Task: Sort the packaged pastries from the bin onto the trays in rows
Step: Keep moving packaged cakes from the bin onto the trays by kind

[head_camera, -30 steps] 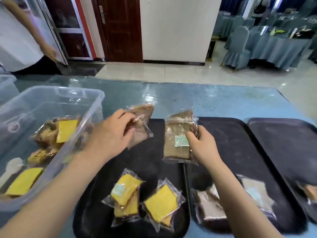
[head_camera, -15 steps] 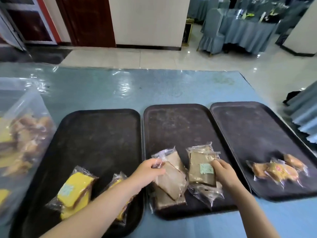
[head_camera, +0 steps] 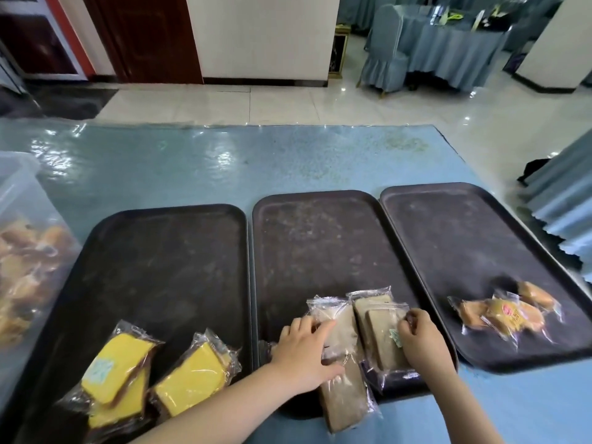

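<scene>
Three dark trays lie side by side: the left tray, the middle tray and the right tray. My left hand presses a clear-wrapped brown pastry down at the middle tray's near end, fingers extended over it. My right hand pinches another brown packaged pastry beside it. A third brown pack lies under them, hanging over the tray's near rim. Two yellow cake packs sit on the left tray. Orange pastry packs sit on the right tray.
The clear plastic bin with more wrapped pastries stands at the left edge of the blue table. Beyond the table are a tiled floor, a dark door and draped dining tables and chairs.
Both hands carried their brown packs from above the trays down to the middle tray's near end. The view swung right, so the bin slid to the left edge.
</scene>
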Demonstrator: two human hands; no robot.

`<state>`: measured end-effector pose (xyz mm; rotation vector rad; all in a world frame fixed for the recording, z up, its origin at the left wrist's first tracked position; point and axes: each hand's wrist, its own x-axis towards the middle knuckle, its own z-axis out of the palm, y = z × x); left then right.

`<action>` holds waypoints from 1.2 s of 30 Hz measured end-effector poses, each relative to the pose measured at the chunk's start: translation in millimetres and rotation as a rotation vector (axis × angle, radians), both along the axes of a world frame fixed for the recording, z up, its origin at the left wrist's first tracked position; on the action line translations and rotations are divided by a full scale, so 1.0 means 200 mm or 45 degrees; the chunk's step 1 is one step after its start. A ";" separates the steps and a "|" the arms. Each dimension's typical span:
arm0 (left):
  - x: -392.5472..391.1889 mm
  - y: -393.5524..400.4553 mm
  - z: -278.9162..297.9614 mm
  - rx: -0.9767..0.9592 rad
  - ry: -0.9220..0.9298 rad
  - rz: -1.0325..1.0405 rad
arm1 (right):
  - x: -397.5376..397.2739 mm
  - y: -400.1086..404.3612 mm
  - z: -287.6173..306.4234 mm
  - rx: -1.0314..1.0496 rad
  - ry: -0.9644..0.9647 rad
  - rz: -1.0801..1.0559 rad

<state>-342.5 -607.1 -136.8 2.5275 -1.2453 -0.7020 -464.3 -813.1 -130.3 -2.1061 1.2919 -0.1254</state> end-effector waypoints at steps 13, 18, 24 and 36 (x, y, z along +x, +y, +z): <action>0.09 -0.05 -0.02 -0.153 -0.366 0.081 | -0.02 0.16 -0.06 -0.299 0.006 0.151; -0.03 -0.01 -0.10 -0.380 -0.472 -0.403 | -0.06 0.19 -0.10 -0.344 -0.066 0.159; -0.02 0.07 -0.18 -0.180 -0.649 -0.728 | -0.12 0.20 -0.13 -0.380 -0.083 0.209; 0.00 0.13 -0.09 -0.261 -0.705 -0.655 | -0.12 0.20 -0.07 -0.450 -0.070 0.255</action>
